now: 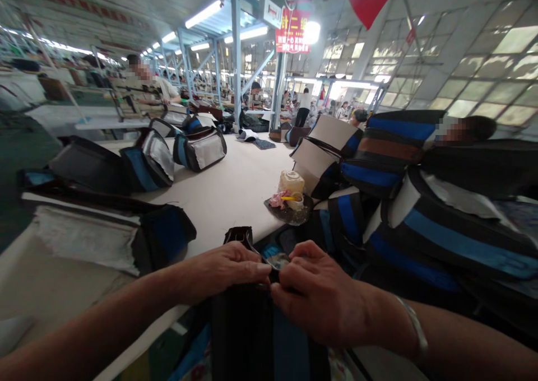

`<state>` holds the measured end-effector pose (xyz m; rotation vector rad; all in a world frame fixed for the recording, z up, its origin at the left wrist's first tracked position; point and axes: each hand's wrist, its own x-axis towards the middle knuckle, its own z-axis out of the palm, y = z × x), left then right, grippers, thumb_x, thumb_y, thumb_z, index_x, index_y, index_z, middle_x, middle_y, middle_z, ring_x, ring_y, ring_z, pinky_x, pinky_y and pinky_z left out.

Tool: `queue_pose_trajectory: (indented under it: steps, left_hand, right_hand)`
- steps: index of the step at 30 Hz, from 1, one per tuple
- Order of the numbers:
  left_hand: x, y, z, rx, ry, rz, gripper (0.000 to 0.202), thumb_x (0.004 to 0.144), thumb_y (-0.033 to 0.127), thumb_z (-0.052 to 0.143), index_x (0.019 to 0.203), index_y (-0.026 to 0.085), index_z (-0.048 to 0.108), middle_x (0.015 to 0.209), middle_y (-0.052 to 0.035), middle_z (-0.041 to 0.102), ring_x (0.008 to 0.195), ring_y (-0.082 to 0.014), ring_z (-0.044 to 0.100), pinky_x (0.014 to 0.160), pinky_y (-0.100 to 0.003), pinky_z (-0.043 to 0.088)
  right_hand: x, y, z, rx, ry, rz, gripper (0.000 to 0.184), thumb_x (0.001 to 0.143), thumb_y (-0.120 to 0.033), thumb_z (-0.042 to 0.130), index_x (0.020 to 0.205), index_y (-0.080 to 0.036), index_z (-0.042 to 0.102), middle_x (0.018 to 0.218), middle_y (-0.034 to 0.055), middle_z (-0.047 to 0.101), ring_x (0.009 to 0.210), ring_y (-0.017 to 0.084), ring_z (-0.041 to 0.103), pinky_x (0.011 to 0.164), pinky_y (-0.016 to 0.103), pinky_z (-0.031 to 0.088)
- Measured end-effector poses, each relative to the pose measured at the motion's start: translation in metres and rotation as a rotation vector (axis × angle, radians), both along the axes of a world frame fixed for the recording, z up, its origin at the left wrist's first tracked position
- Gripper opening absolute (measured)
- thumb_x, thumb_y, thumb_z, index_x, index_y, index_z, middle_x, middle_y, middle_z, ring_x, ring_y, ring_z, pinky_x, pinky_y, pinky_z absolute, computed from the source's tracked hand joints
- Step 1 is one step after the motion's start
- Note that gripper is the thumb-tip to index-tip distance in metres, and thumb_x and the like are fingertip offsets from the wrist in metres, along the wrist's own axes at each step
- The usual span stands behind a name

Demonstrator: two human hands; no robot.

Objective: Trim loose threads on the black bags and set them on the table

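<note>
A black bag piece with a dark blue panel [290,342] hangs between my arms, at the table's near edge. My left hand [229,269] lies over its upper edge, with the thumb and fingers closed on the fabric. Facing it, my right hand [321,291] is curled in a pinch on the same edge, a bracelet [414,325] on its wrist. A crinkled, clear-looking bit [278,260] shows between the two hands; its kind cannot be told. Just behind the left hand stands a black flap with a buckle-like frame [239,236]. The fingertips of my right hand are partly hidden.
Part-sewn bags stand on the pale table [235,185]: a silver-lined one [202,148], a large one [88,235] at left, and a blue-striped heap [454,241] at right. A dark tray [290,215] holds a yellowish block [292,180]. Other people work behind.
</note>
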<state>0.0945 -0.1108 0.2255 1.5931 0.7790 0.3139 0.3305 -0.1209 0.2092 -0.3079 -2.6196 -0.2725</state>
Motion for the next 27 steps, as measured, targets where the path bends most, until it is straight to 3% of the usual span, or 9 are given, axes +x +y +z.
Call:
queue_pose_trajectory:
  steps: [4,6,10,14,17,22,23,24,27]
  left_hand:
    - [0.005,-0.004,-0.004,0.059,0.054,-0.045,0.043,0.091,0.054,0.061,0.078,0.013,0.063,0.064,0.0055,0.038,0.060,-0.0107,0.030,0.053,-0.024,0.024]
    - [0.008,-0.008,0.001,0.183,0.070,-0.047,0.038,0.093,0.048,0.060,0.080,0.013,0.065,0.069,0.0039,0.045,0.064,-0.0113,0.040,0.056,-0.023,0.030]
    - [0.014,-0.018,0.022,0.415,0.091,-0.096,0.028,0.098,0.031,0.054,0.079,0.015,0.066,0.082,0.0019,0.055,0.076,-0.0115,0.052,0.068,-0.020,0.039]
    - [0.021,-0.025,0.040,0.577,0.126,-0.111,0.025,0.098,0.020,0.053,0.076,0.017,0.062,0.082,0.0031,0.055,0.078,-0.0100,0.054,0.072,-0.017,0.039]
    - [0.021,-0.018,0.044,0.614,0.096,-0.144,0.021,0.099,0.018,0.051,0.080,0.018,0.062,0.089,0.0019,0.058,0.082,-0.0107,0.056,0.076,-0.017,0.040]
    - [0.001,0.008,0.035,0.641,0.035,-0.106,0.026,0.100,0.034,0.051,0.088,0.018,0.067,0.089,-0.0024,0.060,0.088,-0.0178,0.056,0.084,-0.025,0.042]
    - [-0.006,0.010,0.031,0.600,0.030,-0.093,0.028,0.100,0.038,0.052,0.090,0.017,0.068,0.091,-0.0035,0.060,0.090,-0.0194,0.056,0.086,-0.026,0.043]
    - [-0.013,0.011,0.026,0.545,0.033,-0.079,0.030,0.100,0.042,0.052,0.092,0.017,0.068,0.094,-0.0045,0.061,0.092,-0.0206,0.056,0.086,-0.027,0.044]
    - [-0.035,0.002,0.010,0.400,0.078,-0.039,0.033,0.100,0.045,0.052,0.092,0.017,0.066,0.100,-0.0056,0.060,0.094,-0.0207,0.055,0.084,-0.027,0.044]
  right_hand:
    - [0.004,-0.014,0.007,-0.001,-0.037,0.014,0.015,0.091,-0.012,0.048,0.084,-0.014,0.061,0.074,0.0015,0.054,0.067,0.015,0.042,0.078,0.038,0.036]
    - [0.007,-0.017,0.013,-0.230,0.077,-0.014,0.016,0.094,-0.015,0.046,0.089,-0.014,0.061,0.077,0.0022,0.057,0.069,0.015,0.046,0.076,0.035,0.037]
    - [0.015,-0.002,0.038,-0.894,0.181,-0.103,0.026,0.103,-0.026,0.039,0.099,-0.013,0.062,0.084,0.0021,0.059,0.074,0.011,0.053,0.070,0.026,0.041]
    - [0.022,0.027,0.060,-1.144,-0.111,0.047,0.026,0.094,-0.033,0.059,0.079,-0.012,0.064,0.075,-0.0013,0.052,0.067,0.008,0.047,0.062,0.021,0.039]
    - [0.016,0.034,0.071,-1.183,-0.220,0.083,0.016,0.088,-0.028,0.065,0.082,-0.013,0.063,0.072,-0.0030,0.055,0.064,0.007,0.049,0.059,0.019,0.038]
    - [-0.021,0.019,0.080,-0.638,-0.189,-0.219,0.012,0.076,-0.018,0.062,0.065,-0.015,0.055,0.059,-0.0036,0.046,0.055,0.009,0.038,0.054,0.024,0.030]
    - [-0.028,0.019,0.079,-0.610,-0.175,-0.246,0.015,0.076,-0.020,0.061,0.064,-0.015,0.054,0.058,-0.0030,0.046,0.056,0.010,0.038,0.054,0.024,0.030]
    - [-0.033,0.020,0.075,-0.668,-0.165,-0.228,0.017,0.079,-0.023,0.061,0.065,-0.015,0.055,0.059,-0.0027,0.046,0.057,0.010,0.039,0.055,0.025,0.030]
    - [-0.036,0.035,0.057,-1.106,-0.115,0.010,0.032,0.095,-0.039,0.049,0.078,-0.014,0.060,0.072,-0.0003,0.054,0.065,0.011,0.048,0.062,0.023,0.039]
